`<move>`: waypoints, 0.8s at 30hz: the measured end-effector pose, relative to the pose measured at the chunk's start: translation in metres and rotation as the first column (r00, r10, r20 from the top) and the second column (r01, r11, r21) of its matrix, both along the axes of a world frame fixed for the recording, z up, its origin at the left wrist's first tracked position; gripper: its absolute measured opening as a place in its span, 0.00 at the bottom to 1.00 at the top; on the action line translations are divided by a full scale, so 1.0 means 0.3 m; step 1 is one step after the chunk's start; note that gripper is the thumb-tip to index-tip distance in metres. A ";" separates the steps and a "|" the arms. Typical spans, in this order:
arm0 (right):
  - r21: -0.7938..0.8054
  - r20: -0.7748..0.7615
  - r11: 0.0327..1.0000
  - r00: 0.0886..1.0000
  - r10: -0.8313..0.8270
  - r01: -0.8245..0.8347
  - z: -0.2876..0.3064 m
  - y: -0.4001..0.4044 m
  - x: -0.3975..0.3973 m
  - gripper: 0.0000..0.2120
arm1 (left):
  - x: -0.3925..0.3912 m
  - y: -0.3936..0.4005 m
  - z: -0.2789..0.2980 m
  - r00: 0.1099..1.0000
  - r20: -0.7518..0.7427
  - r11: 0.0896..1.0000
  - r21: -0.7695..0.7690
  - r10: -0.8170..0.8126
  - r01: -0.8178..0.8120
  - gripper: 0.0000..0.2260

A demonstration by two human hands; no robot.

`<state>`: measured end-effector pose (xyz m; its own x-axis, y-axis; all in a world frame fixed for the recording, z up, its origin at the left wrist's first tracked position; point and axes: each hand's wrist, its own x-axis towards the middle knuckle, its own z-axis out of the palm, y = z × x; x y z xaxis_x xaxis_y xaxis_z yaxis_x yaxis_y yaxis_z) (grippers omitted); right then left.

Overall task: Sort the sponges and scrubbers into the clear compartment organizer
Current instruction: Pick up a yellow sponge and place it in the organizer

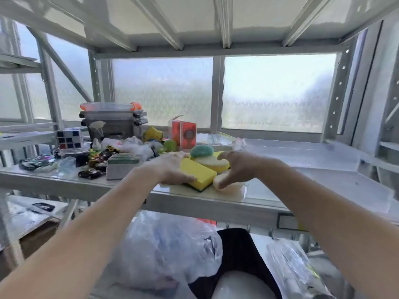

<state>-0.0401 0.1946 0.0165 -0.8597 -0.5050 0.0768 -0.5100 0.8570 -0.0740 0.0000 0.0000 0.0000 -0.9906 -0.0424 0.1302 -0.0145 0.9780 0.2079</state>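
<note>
My left hand (pixel 170 169) grips a yellow block sponge (pixel 197 173) with a dark underside, at the front of the shelf. My right hand (pixel 237 169) is closed on a cream-coloured sponge (pixel 228 187) just right of it. Behind them lie a pale yellow curved sponge (pixel 214 162) and a teal round scrubber (pixel 201 151). All of these sit in or over a clear compartment organizer (pixel 244 190) whose walls are hard to make out. A stack of grey-green scouring pads (pixel 122 167) lies to the left.
The white metal shelf (pixel 205 203) holds clutter at the left: a puzzle cube (pixel 69 138), stacked lidded boxes (pixel 112 120), an orange carton (pixel 184 133), small toys and bags. A large clear tray (pixel 302 154) sits at the right. Plastic bags (pixel 172 251) lie below.
</note>
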 end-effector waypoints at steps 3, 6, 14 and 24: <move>0.147 0.018 0.989 0.999 -0.035 0.032 -0.016 -0.024 -0.038 0.42 | -0.063 -0.002 -0.018 1.000 0.013 0.999 0.048 0.018 -0.019 0.42; 0.250 0.049 0.967 0.997 -0.058 0.044 -0.037 -0.041 -0.074 0.36 | -0.123 0.006 -0.039 0.997 0.051 0.998 0.010 0.060 -0.060 0.45; 0.251 0.013 0.967 0.999 -0.042 0.038 -0.046 -0.060 -0.125 0.31 | -0.182 -0.039 -0.009 0.993 -0.044 0.957 0.276 0.112 -0.096 0.49; -0.245 -0.176 0.969 0.984 0.001 -0.045 0.129 0.018 -0.144 0.32 | -0.202 -0.003 0.193 0.924 -0.341 0.600 0.780 0.173 0.176 0.24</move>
<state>-0.0833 0.1999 0.0553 -0.8106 -0.4708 0.3482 -0.5530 0.8111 -0.1906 -0.0605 -0.0009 0.0579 -0.8786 -0.2981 0.3730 0.2292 0.4220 0.8772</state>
